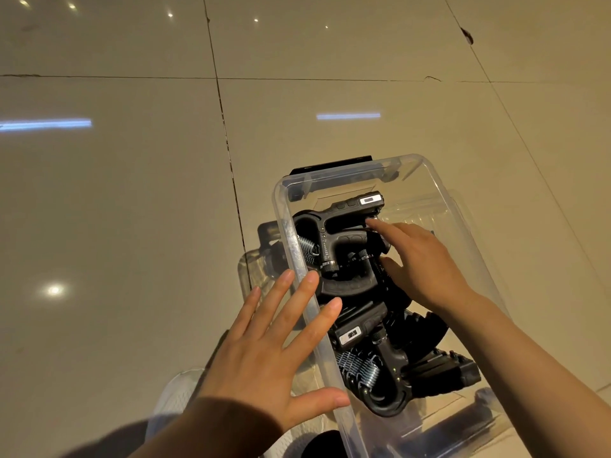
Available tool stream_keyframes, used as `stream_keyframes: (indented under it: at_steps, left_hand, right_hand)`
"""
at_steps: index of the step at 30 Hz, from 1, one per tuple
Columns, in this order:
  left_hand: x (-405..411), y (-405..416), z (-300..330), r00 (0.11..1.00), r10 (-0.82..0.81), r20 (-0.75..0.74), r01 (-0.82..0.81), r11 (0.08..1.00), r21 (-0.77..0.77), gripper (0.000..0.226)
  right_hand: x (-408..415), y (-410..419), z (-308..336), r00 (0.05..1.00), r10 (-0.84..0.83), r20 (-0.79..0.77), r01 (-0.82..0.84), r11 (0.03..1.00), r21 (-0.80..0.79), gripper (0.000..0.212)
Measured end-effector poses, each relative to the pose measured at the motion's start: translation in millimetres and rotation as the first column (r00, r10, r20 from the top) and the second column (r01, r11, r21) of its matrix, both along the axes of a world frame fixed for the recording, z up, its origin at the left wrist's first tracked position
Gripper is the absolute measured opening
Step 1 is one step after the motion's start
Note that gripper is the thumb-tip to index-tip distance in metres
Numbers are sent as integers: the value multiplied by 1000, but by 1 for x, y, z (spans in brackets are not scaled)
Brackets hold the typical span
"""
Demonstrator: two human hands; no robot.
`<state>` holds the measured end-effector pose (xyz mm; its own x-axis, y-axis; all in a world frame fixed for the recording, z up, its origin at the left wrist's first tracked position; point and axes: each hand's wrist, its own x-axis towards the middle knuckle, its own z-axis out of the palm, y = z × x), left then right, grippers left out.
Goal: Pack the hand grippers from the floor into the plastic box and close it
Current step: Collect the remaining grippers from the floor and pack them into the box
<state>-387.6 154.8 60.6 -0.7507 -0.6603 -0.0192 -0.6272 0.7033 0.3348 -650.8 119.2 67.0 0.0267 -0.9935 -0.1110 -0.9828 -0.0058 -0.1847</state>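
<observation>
Glossy beige floor tiles (132,193) with dark grout lines and ceiling-light reflections fill most of the frame, nothing else lying on them that I can see. Right hand (426,262) is down inside the plastic box (297,259), index finger stretched onto the top hand gripper (340,226) and thumb tucked toward the pile, so it looks more like nudging than a real grasp. Left hand (274,355) is flat and spread, fingers straight, pressing on the box's left rim and wall from outside, holding nothing. Hand grippers fill the middle and lower centre of the frame, a black tangle with steel springs, another one (363,335) lower down. Black latch (330,165) sits at the far end. No lid that I can clearly make out.

My take: push the top gripper down flat so no handle pokes above the rim, keep the left hand bracing so the box doesn't slide.
</observation>
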Motion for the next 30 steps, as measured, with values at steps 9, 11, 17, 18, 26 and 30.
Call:
stream_keyframes:
  at_steps: [9, 11, 17, 18, 26, 30]
  left_hand:
    - [3, -11, 4, 994, -59, -97, 64, 997, 47, 83]
    - [11, -17, 20, 991, -77, -108, 84, 994, 64, 74]
    - [37, -31, 139, 955, -195, -222, 182, 980, -77, 40]
    - [43, -29, 164, 953, -200, -226, 184, 979, -90, 39]
    - [99, 26, 293, 949, -140, -282, 88, 978, -189, 52]
    - [118, 63, 309, 956, -95, -276, 11, 957, -291, 48]
  right_hand:
    - [7, 59, 66, 946, -259, 194, 247, 965, 83, 41]
    - [17, 77, 92, 935, -261, 241, 231, 962, 148, 35]
    - [43, 101, 192, 951, -172, 259, 122, 973, 198, 31]
    - [50, 106, 211, 940, -182, 287, 144, 978, 148, 31]
    - [126, 164, 332, 874, -48, 484, 77, 996, -42, 32]
    - [171, 189, 336, 887, -52, 459, 141, 977, -162, 22]
